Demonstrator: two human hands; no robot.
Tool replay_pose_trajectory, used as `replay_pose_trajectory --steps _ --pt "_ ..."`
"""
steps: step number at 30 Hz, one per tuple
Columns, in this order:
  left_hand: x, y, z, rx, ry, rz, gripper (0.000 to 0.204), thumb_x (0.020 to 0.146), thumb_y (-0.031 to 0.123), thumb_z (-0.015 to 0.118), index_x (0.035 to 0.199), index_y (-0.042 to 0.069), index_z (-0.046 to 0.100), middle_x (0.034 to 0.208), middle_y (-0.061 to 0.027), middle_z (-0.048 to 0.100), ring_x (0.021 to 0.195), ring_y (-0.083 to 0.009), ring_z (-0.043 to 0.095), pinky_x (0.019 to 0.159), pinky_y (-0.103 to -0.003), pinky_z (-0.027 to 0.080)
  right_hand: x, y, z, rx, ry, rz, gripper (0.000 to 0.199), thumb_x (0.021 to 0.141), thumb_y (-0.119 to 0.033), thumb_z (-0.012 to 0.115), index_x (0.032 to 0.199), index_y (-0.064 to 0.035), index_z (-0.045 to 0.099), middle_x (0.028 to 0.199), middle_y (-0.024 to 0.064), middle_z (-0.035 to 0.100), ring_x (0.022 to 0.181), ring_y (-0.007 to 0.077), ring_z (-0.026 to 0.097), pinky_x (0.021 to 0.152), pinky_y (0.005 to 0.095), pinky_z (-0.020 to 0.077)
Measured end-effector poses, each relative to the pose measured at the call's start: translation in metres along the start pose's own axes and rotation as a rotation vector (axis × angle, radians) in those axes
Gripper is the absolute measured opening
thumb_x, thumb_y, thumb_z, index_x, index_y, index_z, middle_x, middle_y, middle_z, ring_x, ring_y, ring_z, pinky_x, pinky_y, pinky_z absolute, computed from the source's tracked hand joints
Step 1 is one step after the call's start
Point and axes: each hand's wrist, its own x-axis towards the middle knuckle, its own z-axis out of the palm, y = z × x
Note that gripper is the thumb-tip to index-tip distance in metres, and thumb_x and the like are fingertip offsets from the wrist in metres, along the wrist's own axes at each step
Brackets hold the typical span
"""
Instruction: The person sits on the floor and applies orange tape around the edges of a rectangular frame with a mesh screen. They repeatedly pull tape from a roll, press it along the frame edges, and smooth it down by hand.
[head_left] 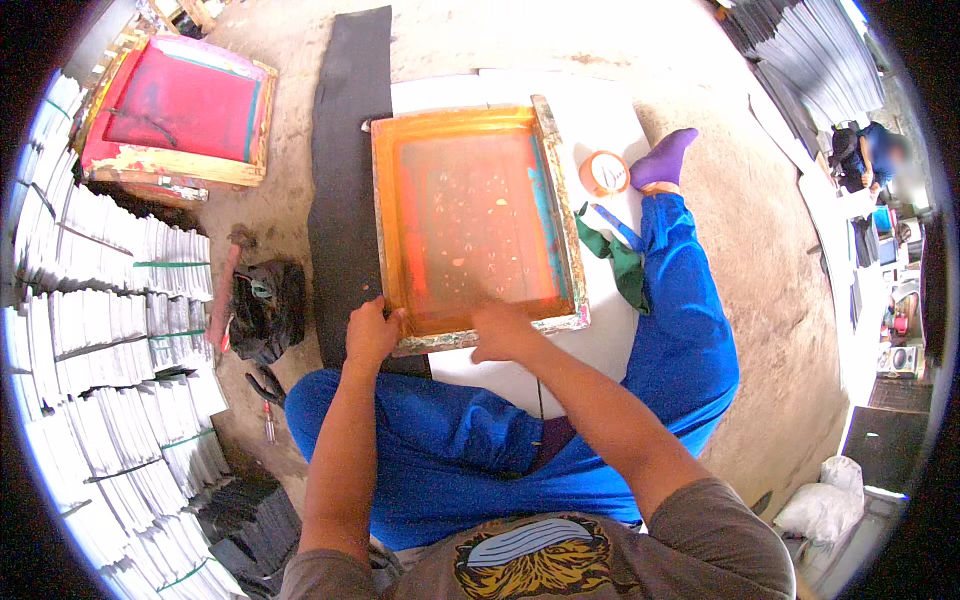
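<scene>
A screen printing frame (470,220) lies before me, its mesh stained orange and red and dotted with pale specks. My left hand (372,332) is closed round its near left corner, thumb and fingers at the wooden edge. Over the near part of the mesh is my right hand (505,332), its fingers smeared by motion and partly hidden; whether it holds anything does not show. Beneath the frame are white sheets (610,110) and a long black mat (345,200). Beside its right edge sit an orange-rimmed round tub (604,173), a blue and white strip (618,226) and a green cloth (625,268).
A second frame with red mesh (185,100) rests at the far left. Stacks of bundled white paper (110,330) line the left side. A black plastic bag (268,310) and a hammer (228,285) lie nearby. My legs (680,300) surround the frame. Another person (880,155) is far right.
</scene>
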Motion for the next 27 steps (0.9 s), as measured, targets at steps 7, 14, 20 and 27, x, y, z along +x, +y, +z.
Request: replay_pose_trajectory --steps 7,14,20,27 --pt "-0.003 -0.004 0.000 -0.068 -0.011 0.000 0.037 0.089 0.030 0.074 0.105 -0.003 0.070 0.099 -0.0268 0.071 0.098 -0.0449 0.069 0.085 -0.052 0.054 0.017 -0.039 0.009 0.064 0.017 -0.152 0.069 0.060 -0.032 0.087 0.115 0.0046 0.066 0.119 0.0266 0.064 0.114 0.0427 0.061 0.100 0.0494 0.0510" --pt "-0.005 -0.001 -0.002 -0.089 -0.013 -0.009 0.036 0.088 0.029 0.073 0.108 -0.001 0.071 0.100 -0.0262 0.072 0.098 -0.0435 0.069 0.085 -0.050 0.055 -0.038 0.058 -0.033 0.032 -0.059 0.099 0.068 0.059 -0.034 0.089 0.115 -0.0006 0.069 0.111 0.0233 0.070 0.108 0.0410 0.066 0.094 0.0500 0.0538" --pt "-0.009 0.000 -0.004 -0.070 0.036 0.017 0.037 0.089 0.029 0.073 0.113 0.001 0.071 0.103 -0.0248 0.072 0.099 -0.0422 0.070 0.086 -0.050 0.055 -0.041 0.071 -0.027 -0.347 -0.270 0.236 0.076 0.058 -0.031 0.091 0.122 -0.0007 0.063 0.105 0.0190 0.073 0.102 0.0387 0.070 0.088 0.0492 0.0567" --pt "-0.008 -0.002 0.003 -0.079 0.029 -0.033 0.036 0.090 0.029 0.071 0.116 0.004 0.072 0.105 -0.0234 0.073 0.099 -0.0419 0.070 0.087 -0.049 0.056 -0.048 0.067 -0.020 -0.411 -0.126 0.166 0.057 0.071 -0.016 0.082 0.122 -0.0011 0.060 0.097 0.0175 0.074 0.094 0.0361 0.073 0.076 0.0495 0.0594"
